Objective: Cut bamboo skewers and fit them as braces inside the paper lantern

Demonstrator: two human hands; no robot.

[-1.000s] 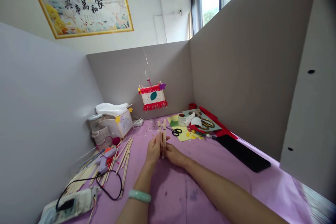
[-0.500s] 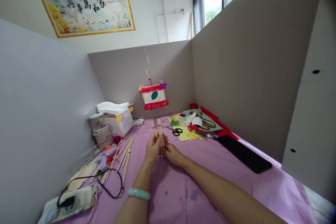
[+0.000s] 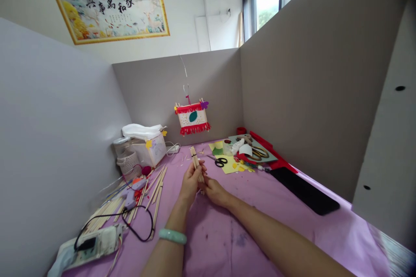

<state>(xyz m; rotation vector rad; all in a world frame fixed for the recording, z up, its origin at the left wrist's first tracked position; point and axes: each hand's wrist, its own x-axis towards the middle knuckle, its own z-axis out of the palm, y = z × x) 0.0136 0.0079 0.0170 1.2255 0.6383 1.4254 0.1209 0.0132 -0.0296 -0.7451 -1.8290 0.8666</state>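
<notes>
sticks [image 3: 195, 159] — in left grip [image 3: 189, 181], right grip [image 3: 216, 191]

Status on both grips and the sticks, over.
Left grip around banded wooden sticks. Right grip at their lower ends. Black-handled scissors beyond, apart.

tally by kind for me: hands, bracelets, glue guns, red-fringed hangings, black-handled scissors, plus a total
Hands: 2, left hand and right hand
Bracelet: 1
Glue gun: 1
Red-fringed hanging: 1
Black-handled scissors: 1 pair
Total: 6
</notes>
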